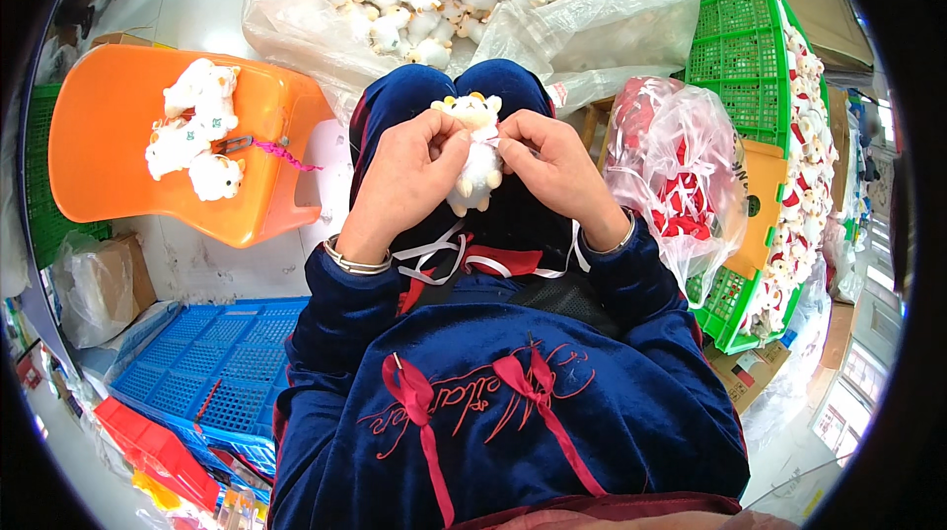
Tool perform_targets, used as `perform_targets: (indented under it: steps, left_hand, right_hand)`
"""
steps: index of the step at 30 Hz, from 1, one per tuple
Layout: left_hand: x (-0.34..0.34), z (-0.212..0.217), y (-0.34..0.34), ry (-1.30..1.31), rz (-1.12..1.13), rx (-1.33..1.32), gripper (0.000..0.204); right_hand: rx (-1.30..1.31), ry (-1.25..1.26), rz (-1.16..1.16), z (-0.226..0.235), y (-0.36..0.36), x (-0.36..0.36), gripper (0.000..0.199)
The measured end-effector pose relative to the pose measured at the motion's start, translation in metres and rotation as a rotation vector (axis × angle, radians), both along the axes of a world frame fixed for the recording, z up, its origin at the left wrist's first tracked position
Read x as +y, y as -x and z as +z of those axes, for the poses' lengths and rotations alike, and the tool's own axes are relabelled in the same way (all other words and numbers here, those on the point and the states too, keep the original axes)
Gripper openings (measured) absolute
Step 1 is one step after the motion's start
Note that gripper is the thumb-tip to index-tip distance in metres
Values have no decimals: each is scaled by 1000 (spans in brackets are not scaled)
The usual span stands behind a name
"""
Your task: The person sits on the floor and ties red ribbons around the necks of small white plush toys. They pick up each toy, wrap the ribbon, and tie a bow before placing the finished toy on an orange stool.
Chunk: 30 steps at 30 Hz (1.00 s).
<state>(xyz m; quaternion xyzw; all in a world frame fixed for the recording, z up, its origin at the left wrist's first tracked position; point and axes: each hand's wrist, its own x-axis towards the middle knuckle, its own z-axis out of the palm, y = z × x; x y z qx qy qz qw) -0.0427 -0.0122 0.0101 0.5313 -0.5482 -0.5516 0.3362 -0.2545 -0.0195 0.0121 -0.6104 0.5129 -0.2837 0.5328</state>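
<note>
A small white plush animal (476,163) with orange-tipped ears stands upright between my knees, facing away from my body or toward it, I cannot tell. My left hand (419,170) is closed in a pinch at its neck on the left side. On the other side my right hand (555,163) also pinches at the neck, thumb and forefinger together. A thin pale strand seems to run between the fingertips, too small to make out. Across my lap lie red cloth pieces (505,260) with white ribbons (430,248).
An orange chair (99,150) at left carries several plush animals (194,116) and a metal tool with a pink cord (281,152). Ahead, a clear plastic sheet (602,37) holds a plush pile. A bag of red pieces (681,185) and green crate (735,67) stand right; a blue crate (212,362) lower left.
</note>
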Motion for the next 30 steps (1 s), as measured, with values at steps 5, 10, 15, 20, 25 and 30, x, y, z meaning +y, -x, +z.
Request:
perform_targets:
  steps: [5, 10, 15, 20, 25, 30]
  left_hand:
    - [0, -4, 1, 41, 11, 0, 22]
    - [-2, 2, 1, 86, -3, -74, 26]
    - [-6, -5, -6, 31, -50, -59, 28]
    - [-2, -3, 0, 3, -6, 33, 24]
    - [-1, -9, 0, -34, 33, 87, 23]
    - [-2, -5, -3, -55, 3, 104, 21]
  right_hand:
    - [6, 1, 7, 4, -2, -1, 15]
    - [9, 3, 13, 2, -1, -1, 15]
    - [82, 49, 43, 9, -3, -3, 16]
    - [37, -3, 30, 1, -1, -2, 19]
    - [14, 23, 36, -1, 0, -1, 20]
    - [14, 17, 44, 0, 1, -2, 19]
